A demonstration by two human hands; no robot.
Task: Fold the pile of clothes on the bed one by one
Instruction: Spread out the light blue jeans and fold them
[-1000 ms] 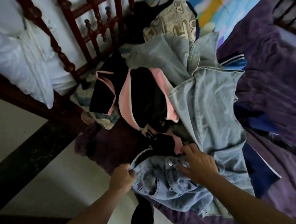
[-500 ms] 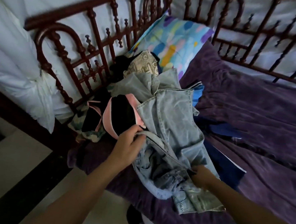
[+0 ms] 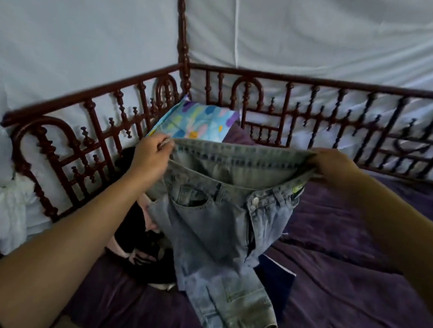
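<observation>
While both hands are raised over the bed, the jeans hang between them by the waistband, stretched flat from one fist to the other. The left hand is closed on the waistband's left end, fingers curled over the denim with the thumb pinching from the front. The right hand is closed on the opposite end, its knuckles toward the camera and the cloth bunched under the fingers. Below the hands the front of the jeans faces the camera: a pocket sits beneath the left hand, and a pale button and the open fly lie nearer the right hand. Both legs drop from there and crumple onto the purple sheet, the hems lying lowest, closest to the person. Under the left forearm, touching the hanging denim, the rest of the pile shows as dark cloth with pink trim. A dark blue garment peeks out from behind the jeans' legs, below the right hand. Beyond the left hand a bright patterned pillow leans in the corner of the dark wooden railing.
</observation>
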